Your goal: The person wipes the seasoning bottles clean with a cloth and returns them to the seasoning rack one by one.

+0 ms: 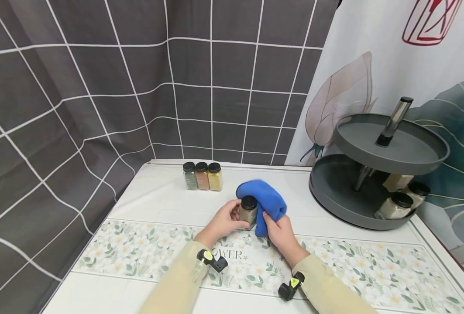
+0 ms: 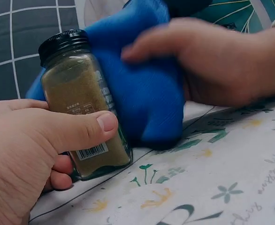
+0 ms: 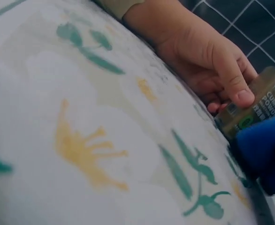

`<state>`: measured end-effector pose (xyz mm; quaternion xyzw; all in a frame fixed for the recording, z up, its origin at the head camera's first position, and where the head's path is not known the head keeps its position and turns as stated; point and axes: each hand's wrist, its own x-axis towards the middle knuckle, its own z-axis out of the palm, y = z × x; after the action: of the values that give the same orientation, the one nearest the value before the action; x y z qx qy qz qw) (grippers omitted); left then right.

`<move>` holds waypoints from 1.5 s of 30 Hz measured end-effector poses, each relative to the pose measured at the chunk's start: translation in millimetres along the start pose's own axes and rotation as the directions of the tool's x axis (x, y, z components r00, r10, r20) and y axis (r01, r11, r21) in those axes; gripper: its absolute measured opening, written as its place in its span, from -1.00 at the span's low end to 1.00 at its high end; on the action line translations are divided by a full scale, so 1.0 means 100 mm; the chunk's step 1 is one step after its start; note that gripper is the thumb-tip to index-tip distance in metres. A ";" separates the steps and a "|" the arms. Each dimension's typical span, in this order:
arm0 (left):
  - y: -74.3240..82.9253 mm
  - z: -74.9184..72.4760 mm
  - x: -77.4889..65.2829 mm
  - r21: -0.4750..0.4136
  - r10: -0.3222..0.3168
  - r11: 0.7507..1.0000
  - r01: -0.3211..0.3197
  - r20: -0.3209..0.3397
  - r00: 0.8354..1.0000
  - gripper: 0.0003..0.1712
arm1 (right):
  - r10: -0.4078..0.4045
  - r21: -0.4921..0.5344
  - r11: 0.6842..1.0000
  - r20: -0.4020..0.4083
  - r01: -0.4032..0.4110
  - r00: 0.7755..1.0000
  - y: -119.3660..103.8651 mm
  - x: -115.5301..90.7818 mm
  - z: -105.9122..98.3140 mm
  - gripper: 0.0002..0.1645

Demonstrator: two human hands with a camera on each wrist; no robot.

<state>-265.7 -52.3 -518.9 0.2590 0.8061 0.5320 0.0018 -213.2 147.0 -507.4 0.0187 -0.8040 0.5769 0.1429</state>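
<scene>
1. We have the cumin jar near the middle of the worktop, by the rear side of the floral band; its long axis runs near upright, black cap uppermost. Whether its base touches the worktop, we cannot tell.
2. Our left grip is the nearer one: it pinches the bare glass between thumb and fingers, below the cap, from the side facing the worktop's left edge.
3. Our right grip pinches the blue cloth, thumb over the fabric; in the left wrist view we see this hand blurred.
4. The relation that counts, we judge, is cloth to glass: the cloth looks to lie against the jar's side facing the worktop's right edge and reaches behind it, so the jar sits between both grips.
5. Near the back edge, left of the jar, we see three spice jars in a row; by the right back corner, a two-tier tray carries other jars on its lower tier.
</scene>
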 end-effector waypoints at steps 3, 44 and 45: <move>0.01 0.01 -0.01 0.035 0.018 0.999 -0.018 -0.004 1.000 -0.30 | -0.012 -0.003 1.000 0.009 0.012 1.000 0.01 0.00 0.00 -0.58; 0.05 0.01 -0.03 -0.048 0.039 0.998 -0.042 -0.052 0.998 -0.48 | -0.002 -0.044 0.999 0.003 0.002 1.000 -0.02 0.02 0.01 -0.64; 0.05 0.01 -0.03 -0.055 0.036 0.998 -0.039 -0.050 0.998 -0.47 | 0.005 -0.038 0.999 0.005 -0.005 1.000 -0.02 0.02 0.01 -0.64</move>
<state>-261.0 -51.3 -516.1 0.2610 0.7858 0.5604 -0.0206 -214.9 145.3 -505.6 0.0154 -0.8152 0.5619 0.1399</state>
